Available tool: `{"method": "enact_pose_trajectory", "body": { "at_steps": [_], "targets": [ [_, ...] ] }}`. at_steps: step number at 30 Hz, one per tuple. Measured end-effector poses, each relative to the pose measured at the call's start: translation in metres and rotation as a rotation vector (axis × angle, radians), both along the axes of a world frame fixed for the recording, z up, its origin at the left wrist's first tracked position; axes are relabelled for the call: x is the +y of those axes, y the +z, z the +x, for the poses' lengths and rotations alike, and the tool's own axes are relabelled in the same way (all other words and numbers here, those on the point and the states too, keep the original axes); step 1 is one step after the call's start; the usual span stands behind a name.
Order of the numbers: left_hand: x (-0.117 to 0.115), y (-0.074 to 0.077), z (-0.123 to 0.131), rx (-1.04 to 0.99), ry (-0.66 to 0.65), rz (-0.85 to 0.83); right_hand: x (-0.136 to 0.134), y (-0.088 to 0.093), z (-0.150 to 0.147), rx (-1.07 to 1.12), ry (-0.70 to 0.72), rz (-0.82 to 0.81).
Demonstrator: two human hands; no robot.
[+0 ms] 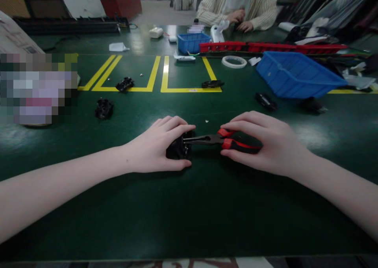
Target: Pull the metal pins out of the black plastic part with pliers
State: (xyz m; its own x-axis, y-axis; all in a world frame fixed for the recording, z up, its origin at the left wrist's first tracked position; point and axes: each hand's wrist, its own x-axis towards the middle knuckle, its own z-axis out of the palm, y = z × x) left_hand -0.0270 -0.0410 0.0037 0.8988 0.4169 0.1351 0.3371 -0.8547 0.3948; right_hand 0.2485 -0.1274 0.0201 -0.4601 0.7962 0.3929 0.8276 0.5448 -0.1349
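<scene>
My left hand (161, 147) is wrapped round a small black plastic part (178, 147), pressing it to the green table (165, 213). Fingers cover much of that part, so its kind cannot be made out. In my right hand (265, 142) is a pair of long-nose pliers (221, 139) with red and black handles. The jaws point left and their tips touch the black part, at a small shiny spot. Just beyond the pliers lies a tiny white scrap (206, 121).
Several black parts, one at the left (104, 108), lie about the yellow tape lines (156, 73). A blue bin (298, 75) stands at right, a smaller blue bin (193, 42) further back. A tape roll (234, 62) and a long red strip (271, 48) lie near them. Across sits another person (239, 8).
</scene>
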Motion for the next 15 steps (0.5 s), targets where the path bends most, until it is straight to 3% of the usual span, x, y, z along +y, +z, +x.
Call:
{"method": "enact_pose_trajectory", "body": {
  "at_steps": [9,15],
  "targets": [
    [0.006,-0.001,-0.002,0.009,-0.017,-0.046,-0.005,0.014,0.009,-0.083,0.033,0.059],
    [0.008,-0.001,-0.004,0.024,-0.035,-0.034,-0.006,0.014,0.007,-0.135,0.032,0.046]
  ]
}}
